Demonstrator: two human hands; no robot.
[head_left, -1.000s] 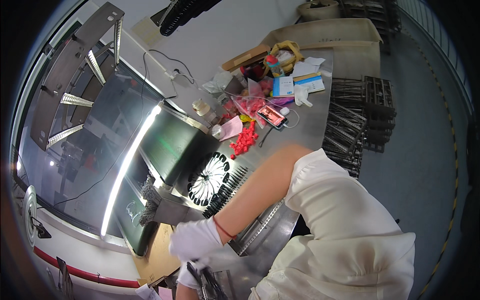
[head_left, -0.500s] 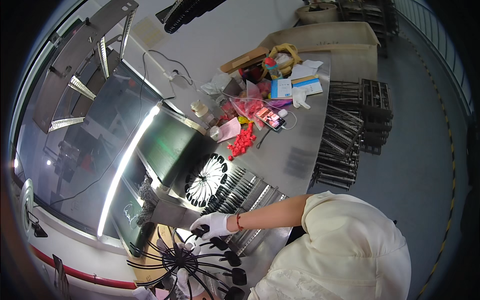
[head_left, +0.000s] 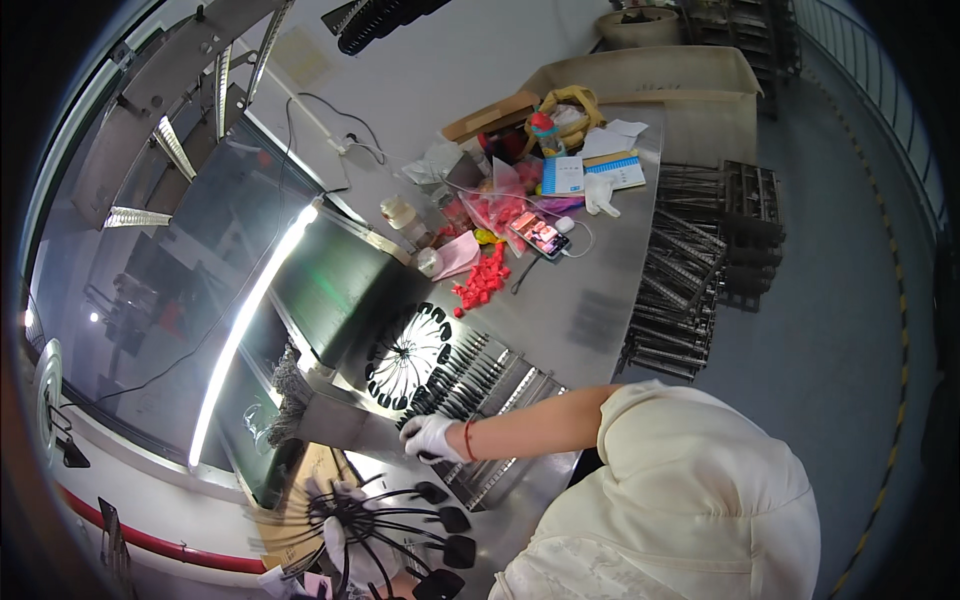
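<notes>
My left hand (head_left: 345, 540), in a white glove, is wrapped round the hub of a black wheel-like rack (head_left: 362, 518) with many thin curved arms. Flat black paddle-shaped pieces (head_left: 459, 552) tip several arms on its right side; the arms on the left are smeared by motion. My right hand (head_left: 432, 438), also white-gloved, is closed just above the rack, beside a metal tray (head_left: 487, 482). A dark piece, seemingly another paddle, shows under its fingers; whether it sits on an arm is hidden. Rows of black pieces (head_left: 465, 375) stand at the tray's far end.
A lit round rack with black tips (head_left: 405, 355) is beyond my hands. Farther along the metal table (head_left: 590, 300) lie red pieces (head_left: 482, 278), a phone on a cable (head_left: 540, 235), bags and notebooks (head_left: 625, 170). Metal racks (head_left: 675, 270) are stacked beside the table; a bright tube lamp (head_left: 250, 335) slants at left.
My right hand has shifted slightly right and up, away from the rack's hub. The black rack in my left hand has moved a little left, its left arms now blurred.
</notes>
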